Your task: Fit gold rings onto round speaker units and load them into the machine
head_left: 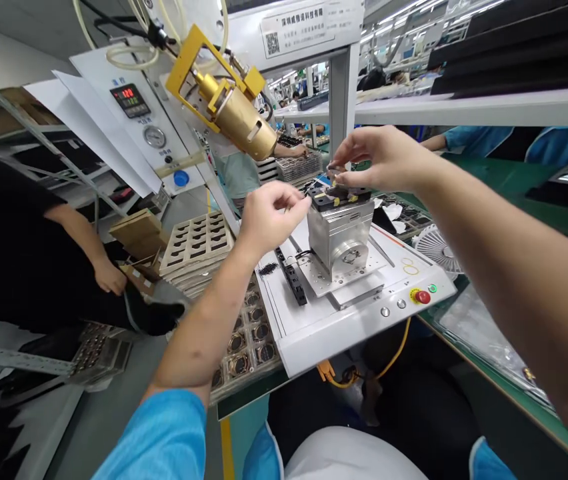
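My left hand (271,217) is closed, its thumb and fingertips together at the left edge of a black fixture (339,199) with yellowish pieces on it. What it pinches, if anything, is too small to make out. Over the back of that fixture, my right hand (384,157) is closed too, with a small dark part (333,168) between thumb and fingertips. The fixture sits on top of a silver metal block (344,237), which is mounted on a metal plate (321,283) on the white machine base (309,333).
A gold press head (244,123) hangs above and left of my hands. Red emergency button (423,297) at the front right; black strip (291,277) left of the block. Trays of round coils (239,363), stacked moulded trays (199,240) and a white fan (437,247) surround the base. A co-worker's hand (110,277) is at left.
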Demonstrator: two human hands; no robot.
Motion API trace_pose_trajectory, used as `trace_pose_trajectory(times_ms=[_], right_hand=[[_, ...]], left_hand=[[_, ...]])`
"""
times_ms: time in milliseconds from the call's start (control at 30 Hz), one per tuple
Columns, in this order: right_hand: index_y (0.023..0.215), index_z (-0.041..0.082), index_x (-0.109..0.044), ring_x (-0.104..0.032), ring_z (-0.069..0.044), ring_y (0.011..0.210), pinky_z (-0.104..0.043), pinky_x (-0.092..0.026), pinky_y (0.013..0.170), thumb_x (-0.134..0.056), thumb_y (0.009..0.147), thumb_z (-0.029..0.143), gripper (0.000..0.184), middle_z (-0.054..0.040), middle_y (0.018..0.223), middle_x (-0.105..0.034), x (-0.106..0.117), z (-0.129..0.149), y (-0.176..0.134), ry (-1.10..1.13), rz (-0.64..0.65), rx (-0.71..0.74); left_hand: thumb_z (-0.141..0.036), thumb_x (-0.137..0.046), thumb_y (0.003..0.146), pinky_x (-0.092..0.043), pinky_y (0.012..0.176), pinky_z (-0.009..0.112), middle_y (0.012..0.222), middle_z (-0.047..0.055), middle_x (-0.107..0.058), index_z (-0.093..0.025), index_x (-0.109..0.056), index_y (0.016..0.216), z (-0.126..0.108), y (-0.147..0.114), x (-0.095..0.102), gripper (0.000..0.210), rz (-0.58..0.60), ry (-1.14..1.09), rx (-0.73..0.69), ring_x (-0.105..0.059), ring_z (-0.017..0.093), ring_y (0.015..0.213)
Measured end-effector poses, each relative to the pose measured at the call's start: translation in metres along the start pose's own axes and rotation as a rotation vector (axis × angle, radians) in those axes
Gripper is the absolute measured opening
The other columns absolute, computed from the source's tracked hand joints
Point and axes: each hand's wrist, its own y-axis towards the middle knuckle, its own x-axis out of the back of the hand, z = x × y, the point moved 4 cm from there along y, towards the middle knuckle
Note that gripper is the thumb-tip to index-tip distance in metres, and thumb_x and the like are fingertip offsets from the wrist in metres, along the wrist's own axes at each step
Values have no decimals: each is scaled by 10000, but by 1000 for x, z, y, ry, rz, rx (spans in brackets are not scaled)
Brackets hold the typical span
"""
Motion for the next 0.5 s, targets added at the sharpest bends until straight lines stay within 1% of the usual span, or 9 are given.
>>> trace_pose_trajectory(times_ms=[67, 133, 200, 233, 300, 367, 433, 500], right_hand=[[1047, 58, -655, -689, -96, 910, -227, -530, 864, -834, 803, 75, 303, -76, 988, -758, 4, 3, -12, 186, -144, -7], [1039, 99, -627, -704, -117, 911, -251, -551, 869, -843, 787, 58, 335, -72, 960, -753, 9, 5, -27, 301, -223, -40], [1019, 138, -616, -716, -139, 923, -276, -566, 868, -872, 763, 102, 364, -62, 946, -751, 18, 7, -48, 376, -272, -68], [1019, 152, -617, -722, -152, 934, -295, -573, 868, -893, 752, 150, 384, -64, 951, -751, 24, 7, -61, 402, -291, -78], [1038, 174, -634, -734, -189, 957, -351, -583, 873, -929, 730, 259, 435, -81, 976, -751, 38, 3, -94, 437, -341, -95], [1057, 197, -669, -749, -233, 959, -415, -588, 875, -948, 716, 326, 459, -114, 1011, -752, 52, -10, -133, 455, -417, -138], [1040, 227, -704, -761, -274, 936, -450, -596, 854, -965, 692, 347, 451, -148, 1025, -758, 58, -34, -176, 468, -497, -261], [1025, 251, -718, -767, -305, 878, -452, -611, 789, -973, 652, 356, 463, -173, 1000, -770, 52, -64, -219, 483, -507, -468]], left_hand=[[-238, -728, 855, -541, 796, 347, 704, 11, -664, -175, -590, 645, 0, 37, -30, 259, 86, 91, 14, -659, 177, 717], [-232, -780, 834, -534, 843, 384, 669, 14, -621, -172, -583, 636, 3, 65, -60, 285, 203, 163, 38, -664, 211, 748], [-290, -819, 830, -526, 867, 415, 635, 22, -587, -176, -567, 605, 5, 81, -82, 356, 318, 190, 54, -670, 244, 767], [-339, -803, 856, -523, 873, 422, 618, 26, -574, -179, -561, 590, 5, 84, -87, 393, 353, 185, 47, -672, 253, 768], [-429, -697, 945, -517, 882, 418, 595, 28, -561, -179, -573, 586, 4, 82, -85, 455, 366, 145, 3, -676, 253, 766], [-467, -589, 1007, -514, 886, 396, 614, 29, -596, -167, -633, 641, 2, 71, -75, 476, 374, 93, -50, -685, 238, 776], [-492, -545, 1024, -519, 896, 373, 730, 40, -692, -157, -712, 774, 2, 55, -65, 450, 437, 52, -106, -705, 226, 826], [-539, -551, 1010, -524, 954, 377, 972, 69, -772, -162, -748, 954, 2, 40, -59, 429, 487, 48, -171, -726, 242, 969]])
